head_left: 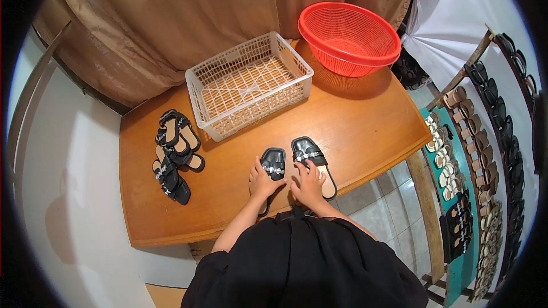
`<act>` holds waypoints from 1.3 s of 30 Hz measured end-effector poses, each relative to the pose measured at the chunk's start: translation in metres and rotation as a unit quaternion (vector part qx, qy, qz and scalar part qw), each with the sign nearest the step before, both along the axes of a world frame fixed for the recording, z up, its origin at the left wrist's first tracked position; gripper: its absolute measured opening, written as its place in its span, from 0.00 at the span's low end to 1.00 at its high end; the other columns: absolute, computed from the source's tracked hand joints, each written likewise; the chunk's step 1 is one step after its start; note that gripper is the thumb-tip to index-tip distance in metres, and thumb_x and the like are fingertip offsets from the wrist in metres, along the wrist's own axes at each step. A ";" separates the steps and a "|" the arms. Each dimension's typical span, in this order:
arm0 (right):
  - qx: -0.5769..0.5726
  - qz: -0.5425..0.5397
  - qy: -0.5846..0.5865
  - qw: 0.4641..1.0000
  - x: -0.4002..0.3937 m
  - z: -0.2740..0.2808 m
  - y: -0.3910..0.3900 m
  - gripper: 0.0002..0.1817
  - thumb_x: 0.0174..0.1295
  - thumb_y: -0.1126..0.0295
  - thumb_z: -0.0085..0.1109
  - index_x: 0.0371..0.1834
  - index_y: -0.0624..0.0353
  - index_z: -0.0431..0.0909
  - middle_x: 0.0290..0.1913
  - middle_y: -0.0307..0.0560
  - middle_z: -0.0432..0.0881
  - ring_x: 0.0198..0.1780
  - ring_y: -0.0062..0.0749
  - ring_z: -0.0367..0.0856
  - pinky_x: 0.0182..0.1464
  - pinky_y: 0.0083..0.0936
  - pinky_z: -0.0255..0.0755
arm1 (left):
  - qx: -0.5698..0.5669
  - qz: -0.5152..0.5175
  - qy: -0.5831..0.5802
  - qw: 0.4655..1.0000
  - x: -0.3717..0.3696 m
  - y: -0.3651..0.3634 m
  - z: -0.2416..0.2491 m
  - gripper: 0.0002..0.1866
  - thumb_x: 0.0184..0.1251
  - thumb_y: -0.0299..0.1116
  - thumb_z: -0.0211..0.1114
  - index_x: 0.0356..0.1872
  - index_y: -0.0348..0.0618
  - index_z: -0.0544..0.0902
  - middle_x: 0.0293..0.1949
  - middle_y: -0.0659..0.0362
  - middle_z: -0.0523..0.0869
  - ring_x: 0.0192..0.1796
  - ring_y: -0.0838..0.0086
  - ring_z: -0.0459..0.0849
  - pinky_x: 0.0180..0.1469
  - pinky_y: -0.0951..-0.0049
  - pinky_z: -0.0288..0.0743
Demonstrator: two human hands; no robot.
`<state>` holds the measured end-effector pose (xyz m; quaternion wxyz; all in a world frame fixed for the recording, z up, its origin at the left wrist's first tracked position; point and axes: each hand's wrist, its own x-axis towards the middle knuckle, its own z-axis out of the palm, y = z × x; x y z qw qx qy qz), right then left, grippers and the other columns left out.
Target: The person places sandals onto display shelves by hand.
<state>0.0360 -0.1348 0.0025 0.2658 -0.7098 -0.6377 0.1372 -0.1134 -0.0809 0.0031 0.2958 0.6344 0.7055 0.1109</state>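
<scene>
Two black sandals with shiny straps lie side by side near the front edge of a wooden table [365,120]. My left hand [261,181] rests on the heel part of the left sandal [273,162]. On the right sandal [308,151], my right hand [308,183] lies with fingers spread over the footbed. Both sandals lie flat on the table with toes pointing away from me.
A white plastic crate [249,84] stands empty at the table's middle back, and a red round basket [348,37] at the back right. Several black sandals [173,154] lie piled at the left. A shoe rack [474,194] full of sandals stands to the right.
</scene>
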 end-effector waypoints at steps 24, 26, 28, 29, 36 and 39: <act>-0.167 0.091 0.718 0.669 -0.035 0.081 0.076 0.29 0.65 0.45 0.35 0.54 0.59 0.67 0.49 0.42 0.74 0.49 0.27 0.73 0.50 0.26 0.67 | 0.171 -0.018 -0.464 0.869 -0.028 0.019 0.092 0.36 0.44 0.19 0.65 0.56 0.47 0.57 0.46 0.58 0.68 0.50 0.72 0.69 0.52 0.73 0.65; -0.149 0.075 0.728 0.665 -0.029 0.087 0.079 0.27 0.66 0.47 0.37 0.51 0.60 0.70 0.45 0.42 0.77 0.45 0.25 0.75 0.48 0.24 0.69 | 0.138 -0.058 -0.457 0.877 -0.027 0.016 0.108 0.37 0.44 0.23 0.66 0.57 0.47 0.56 0.48 0.57 0.66 0.52 0.72 0.68 0.53 0.74 0.65; -0.070 0.086 0.677 0.728 -0.023 0.090 0.080 0.22 0.66 0.53 0.42 0.41 0.63 0.74 0.35 0.40 0.78 0.35 0.20 0.74 0.40 0.18 0.69 | 0.101 -0.099 -0.523 0.840 -0.030 0.014 0.116 0.39 0.46 0.27 0.66 0.59 0.48 0.55 0.49 0.56 0.67 0.52 0.72 0.68 0.53 0.73 0.64; -0.069 0.085 0.677 0.728 -0.021 0.089 0.079 0.22 0.66 0.53 0.42 0.41 0.63 0.74 0.35 0.40 0.78 0.35 0.20 0.74 0.40 0.18 0.69 | 0.063 -0.137 -0.584 0.797 -0.032 0.013 0.116 0.40 0.47 0.32 0.67 0.61 0.49 0.53 0.49 0.56 0.67 0.52 0.72 0.68 0.53 0.73 0.63; 0.037 0.049 0.599 0.798 -0.019 0.080 0.058 0.20 0.66 0.56 0.45 0.28 0.63 0.74 0.25 0.34 0.72 0.28 0.14 0.66 0.31 0.16 0.63 | -0.015 -0.034 -0.654 0.755 -0.025 0.006 0.096 0.28 0.71 0.51 0.37 0.61 0.40 0.59 0.51 0.57 0.72 0.51 0.75 0.73 0.52 0.74 0.68; 0.000 0.040 0.654 0.756 -0.018 0.077 0.054 0.19 0.66 0.56 0.46 0.29 0.62 0.74 0.26 0.34 0.73 0.28 0.14 0.67 0.32 0.14 0.64 | -0.065 -0.032 -0.679 0.730 -0.027 0.005 0.086 0.25 0.70 0.48 0.41 0.54 0.37 0.67 0.46 0.58 0.76 0.47 0.76 0.76 0.49 0.75 0.70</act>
